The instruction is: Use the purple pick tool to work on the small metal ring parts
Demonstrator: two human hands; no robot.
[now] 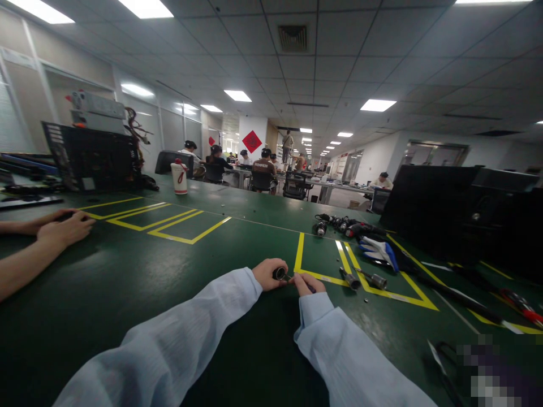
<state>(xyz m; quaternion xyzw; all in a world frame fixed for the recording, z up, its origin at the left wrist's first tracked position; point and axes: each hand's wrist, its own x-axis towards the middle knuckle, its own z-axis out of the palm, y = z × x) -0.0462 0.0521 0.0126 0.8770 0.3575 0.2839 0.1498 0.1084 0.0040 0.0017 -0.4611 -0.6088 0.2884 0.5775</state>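
My left hand [270,274] is closed around a small dark cylindrical part [279,273], whose round end faces up toward me. Close beside it, my right hand [307,284] pinches a slim screwdriver-like tool [312,289]. Its thin shaft points left at the cylinder's side; whether the tip touches is too small to tell. To the right of my hands, two metal cylindrical parts [350,280] lie on the green table [237,339], one across the yellow tape. A small dark bit [366,301] rests just below them.
Blue-and-white gloves [379,252] and a pile of black cylindrical parts with cables [339,223] lie at the right. Red-handled pliers [524,308] are farther right. Black equipment [445,215] stands behind. Another person's hands [63,226] rest at the left, near a white cup [179,176].
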